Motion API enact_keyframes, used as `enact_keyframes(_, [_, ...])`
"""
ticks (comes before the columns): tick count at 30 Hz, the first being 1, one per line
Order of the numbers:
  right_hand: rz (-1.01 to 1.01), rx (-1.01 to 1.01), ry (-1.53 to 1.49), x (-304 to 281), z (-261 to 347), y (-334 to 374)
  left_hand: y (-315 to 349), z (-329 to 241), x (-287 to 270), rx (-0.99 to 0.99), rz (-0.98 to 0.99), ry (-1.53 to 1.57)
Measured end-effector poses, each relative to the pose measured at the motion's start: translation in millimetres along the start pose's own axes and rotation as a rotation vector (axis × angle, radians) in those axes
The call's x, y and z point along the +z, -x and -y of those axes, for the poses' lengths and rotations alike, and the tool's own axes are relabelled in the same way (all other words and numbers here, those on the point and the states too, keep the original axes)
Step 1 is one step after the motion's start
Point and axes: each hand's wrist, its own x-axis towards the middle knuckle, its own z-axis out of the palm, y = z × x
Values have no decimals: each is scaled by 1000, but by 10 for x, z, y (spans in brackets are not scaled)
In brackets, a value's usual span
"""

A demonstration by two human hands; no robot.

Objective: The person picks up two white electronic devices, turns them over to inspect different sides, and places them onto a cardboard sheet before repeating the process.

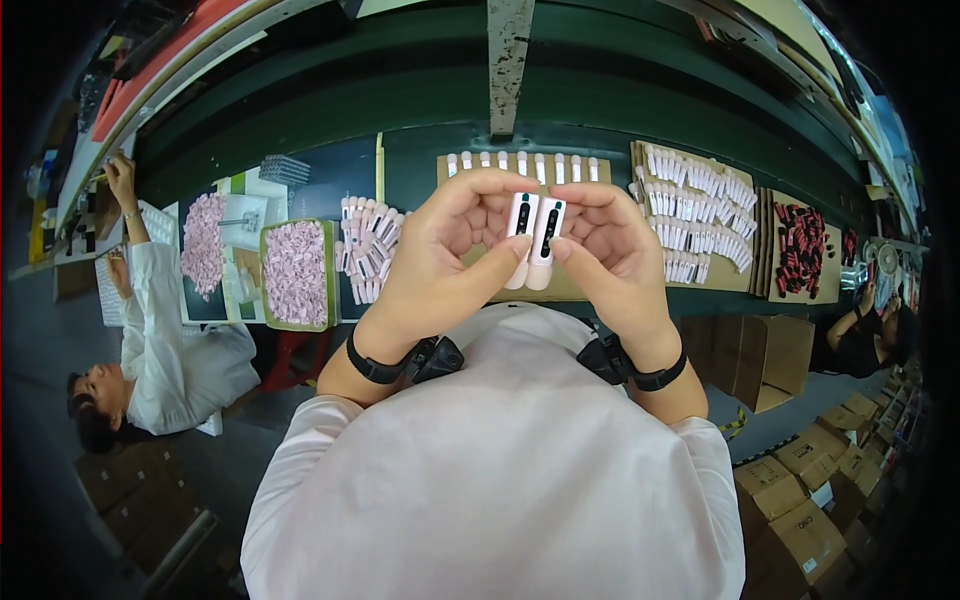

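Two white sticks (534, 240) are held upright side by side between both hands above the green bench (420, 150). One is pinched by the left hand (440, 260), the other by the right hand (610, 250), fingers curled tight. Behind them, more white sticks (700, 210) are laid out on cardboard, and pink pieces (295, 272) are piled in a tray.

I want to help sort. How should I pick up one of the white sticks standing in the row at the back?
Pinch a white stick by its upper half, coming straight down from above. The sticks stand upright, side by side along the cardboard sheet, so only their tops look free; a sideways reach would likely knock the neighbours.
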Motion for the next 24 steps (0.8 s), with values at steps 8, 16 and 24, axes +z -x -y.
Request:
enact_keyframes(8, [6, -8, 22, 13, 29, 5, 18, 24, -8, 4, 13, -13])
enact_keyframes(16, [-34, -28, 36, 35, 24, 18, 28, 35, 28, 7, -13, -14])
enact_keyframes(24, [-36, -452, 665, -79, -47, -3, -8, 111, -25, 238, -23, -569])
